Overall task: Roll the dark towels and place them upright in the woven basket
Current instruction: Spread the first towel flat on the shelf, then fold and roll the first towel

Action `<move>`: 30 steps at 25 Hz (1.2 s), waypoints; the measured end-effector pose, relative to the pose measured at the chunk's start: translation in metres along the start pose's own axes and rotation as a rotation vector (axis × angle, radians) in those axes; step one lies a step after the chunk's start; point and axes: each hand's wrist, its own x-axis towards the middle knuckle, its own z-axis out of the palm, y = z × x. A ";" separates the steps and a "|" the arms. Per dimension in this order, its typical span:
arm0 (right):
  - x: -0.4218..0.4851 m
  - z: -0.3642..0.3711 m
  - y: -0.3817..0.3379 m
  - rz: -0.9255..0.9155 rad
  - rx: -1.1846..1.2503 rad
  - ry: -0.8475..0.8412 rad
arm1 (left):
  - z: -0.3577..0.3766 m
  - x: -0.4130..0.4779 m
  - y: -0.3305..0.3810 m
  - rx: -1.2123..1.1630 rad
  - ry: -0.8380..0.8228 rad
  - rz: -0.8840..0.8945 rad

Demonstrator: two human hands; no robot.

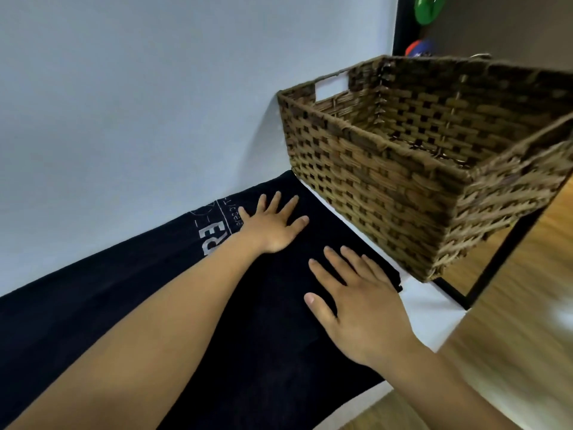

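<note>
A dark towel (pixel 130 305) lies spread flat along a white table (pixel 434 308), its far edge against the pale wall (pixel 155 88). Grey printed lettering (pixel 214 237) shows on the cloth near the wall. The person's left hand (pixel 273 225) rests palm down on the towel, fingers spread, just beside the lettering. The right hand (pixel 362 305) also lies flat on the cloth with fingers fanned, near the towel's end closest to the woven basket (pixel 387 187). Neither hand pinches or grips anything.

The basket stands on the table just beyond that end of the towel, brown, rectangular, with a cut-out handle (pixel 330 85) in its wall; the part of its inside I can see holds nothing. Past the table's black frame (pixel 502 256) is a wooden floor (pixel 527 321).
</note>
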 end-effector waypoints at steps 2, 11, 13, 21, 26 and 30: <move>-0.008 0.002 0.005 -0.009 -0.006 0.001 | -0.004 0.015 0.005 -0.016 0.002 -0.072; -0.045 -0.004 0.004 0.022 -0.064 -0.020 | 0.009 -0.006 -0.014 -0.053 0.134 -0.066; -0.048 -0.010 -0.004 -0.007 -0.079 -0.007 | 0.015 -0.028 -0.029 -0.036 0.133 -0.068; -0.008 0.003 -0.003 0.016 -0.049 -0.049 | -0.004 0.016 -0.010 0.014 0.085 0.045; 0.000 -0.001 -0.001 0.038 -0.002 0.012 | -0.010 0.045 -0.010 -0.039 0.060 -0.010; -0.010 0.001 -0.002 0.081 0.009 0.063 | -0.004 0.046 -0.020 -0.096 0.088 0.053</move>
